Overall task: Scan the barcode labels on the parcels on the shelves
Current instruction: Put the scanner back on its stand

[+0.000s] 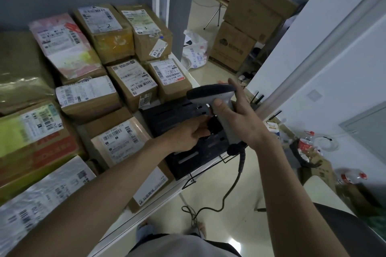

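Several cardboard parcels with white barcode labels lie packed on a white shelf (133, 218); one labelled parcel (120, 140) sits just left of my left hand. A grey and dark handheld barcode scanner (211, 94) is above the shelf's right edge, head pointing left toward a small parcel (169, 78). My right hand (242, 119) grips the scanner's handle, thumb on its front. My left hand (190, 133) has curled fingers pinching a black part (214, 125) at the scanner's trigger side. A black slotted box (188, 152) lies under both hands.
The scanner's coiled cable (234, 183) hangs down to the tiled floor. Stacked brown cartons (246, 27) and a white plastic bag (195, 50) stand beyond the shelf. At right are a white wall panel, bottles (307, 142) and clutter on the floor.
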